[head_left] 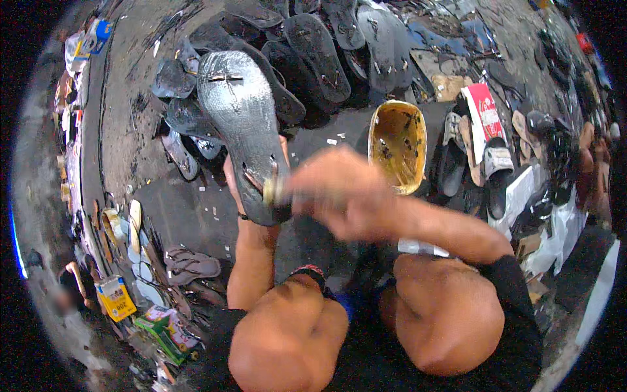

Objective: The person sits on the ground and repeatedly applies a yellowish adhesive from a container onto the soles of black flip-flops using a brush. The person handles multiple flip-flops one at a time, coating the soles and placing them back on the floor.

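Note:
A black sandal sole (241, 121) tilts up in front of me, with a wet, shiny coat over its upper half and slits cut near both ends. My left hand (231, 176) grips it from beneath, fingers wrapped round its edges near the lower end. My right hand (346, 193), smeared by motion, is closed on a small brush (274, 191) whose pale, blurred tip meets the sole's lower end. Right of the sole, beyond my right forearm, sits a yellow tub (396, 147) with yellowish, glue-like residue and dark specks inside.
Several black soles (317, 55) lie heaped at the far side. Finished sandals (498, 163) and a red-and-white box (482, 108) stand to the right. A brown pair of flip-flops (191, 264) and a yellow box (115, 297) lie on the left. My bent knees (450, 320) frame the near side.

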Demonstrator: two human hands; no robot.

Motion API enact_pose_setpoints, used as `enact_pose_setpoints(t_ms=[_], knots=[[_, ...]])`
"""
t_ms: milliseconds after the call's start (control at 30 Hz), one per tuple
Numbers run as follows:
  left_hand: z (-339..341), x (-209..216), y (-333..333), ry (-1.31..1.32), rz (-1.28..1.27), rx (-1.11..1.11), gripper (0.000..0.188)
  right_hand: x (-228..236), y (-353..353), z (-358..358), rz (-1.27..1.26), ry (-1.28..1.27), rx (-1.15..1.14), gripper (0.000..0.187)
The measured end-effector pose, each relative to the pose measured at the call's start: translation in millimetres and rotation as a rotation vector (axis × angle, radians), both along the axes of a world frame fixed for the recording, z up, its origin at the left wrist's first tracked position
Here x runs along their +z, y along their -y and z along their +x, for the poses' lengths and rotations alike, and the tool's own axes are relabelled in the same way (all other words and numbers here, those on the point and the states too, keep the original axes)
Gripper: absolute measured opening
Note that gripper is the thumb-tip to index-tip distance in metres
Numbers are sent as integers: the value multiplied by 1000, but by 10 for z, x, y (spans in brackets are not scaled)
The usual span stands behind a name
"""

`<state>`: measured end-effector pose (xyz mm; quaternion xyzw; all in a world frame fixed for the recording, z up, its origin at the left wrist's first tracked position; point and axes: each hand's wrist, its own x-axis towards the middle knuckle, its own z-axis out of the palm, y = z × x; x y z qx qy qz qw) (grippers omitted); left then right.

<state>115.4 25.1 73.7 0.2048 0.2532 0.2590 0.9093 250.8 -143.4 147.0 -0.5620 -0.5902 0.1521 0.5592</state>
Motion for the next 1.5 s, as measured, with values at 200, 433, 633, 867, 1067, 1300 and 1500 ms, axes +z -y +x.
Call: enact_pose_setpoints(t_ms=[200, 433, 633, 867, 1067, 1300, 1500], knots=[[121, 213, 503, -246, 142, -31, 46, 67, -430, 497, 149, 351, -11, 35], [250, 545, 157, -157, -246, -241, 46, 203, 102, -114, 196, 377, 165, 31], [180, 289, 320, -196, 55, -1, 50, 119, 16, -29, 118, 237, 141, 42], [206, 442, 450, -5, -68, 38, 40, -322, -601, 848, 211, 157, -300, 14], [83, 197, 238, -17, 27, -10, 46, -164, -374, 311, 127, 62, 71, 22], [-26, -82, -443, -175, -37, 165, 34, -400, 470, -13, -503, -200, -25, 22], [181, -562, -1322, -7, 35, 323, 34, -398, 573, -87, -585, -311, -143, 26]])
